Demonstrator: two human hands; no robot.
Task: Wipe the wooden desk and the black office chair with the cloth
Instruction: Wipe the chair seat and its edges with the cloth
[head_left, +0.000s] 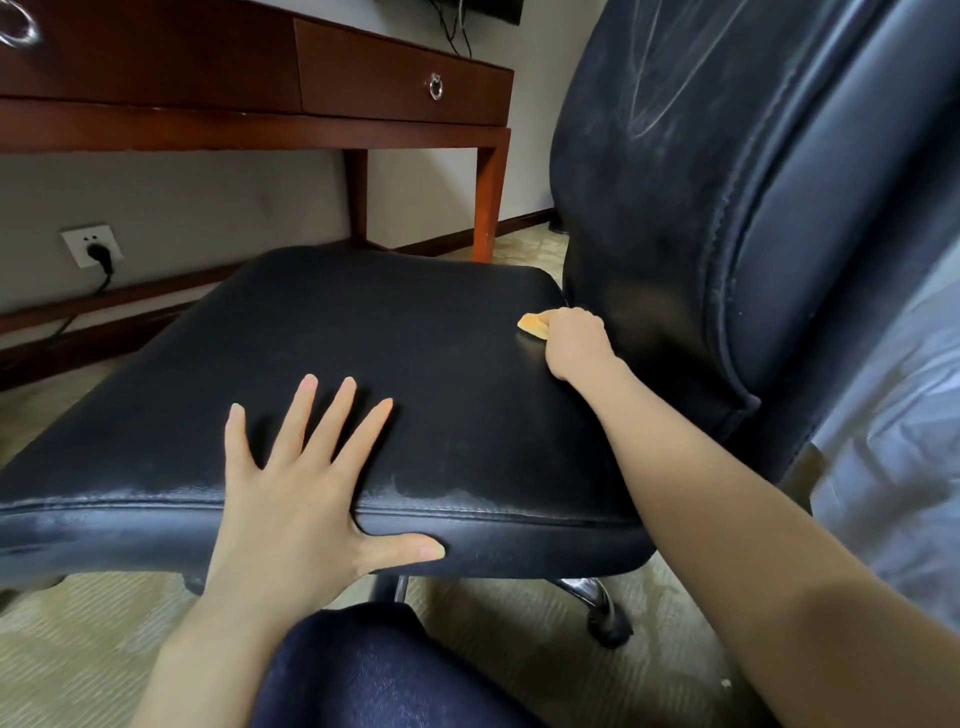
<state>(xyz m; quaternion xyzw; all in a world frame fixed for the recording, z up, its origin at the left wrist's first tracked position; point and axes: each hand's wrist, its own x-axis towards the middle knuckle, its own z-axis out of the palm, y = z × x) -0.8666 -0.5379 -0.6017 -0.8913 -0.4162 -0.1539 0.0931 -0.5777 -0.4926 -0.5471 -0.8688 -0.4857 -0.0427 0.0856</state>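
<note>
Where the seat of the black office chair (415, 332) meets its backrest, the orange cloth (533, 325) sits gripped by the right hand (576, 343), fingers curled — the left hand (306, 467) lies flat on the seat's front edge, fingers spread. Behind the seat stands the wooden desk (395, 78).

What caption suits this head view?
Right hand grips orange cloth on black chair seat; left hand rests flat nearby.

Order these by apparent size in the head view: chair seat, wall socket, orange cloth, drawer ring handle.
1. chair seat
2. wall socket
3. orange cloth (visible part; right hand covers the rest)
4. drawer ring handle
</note>
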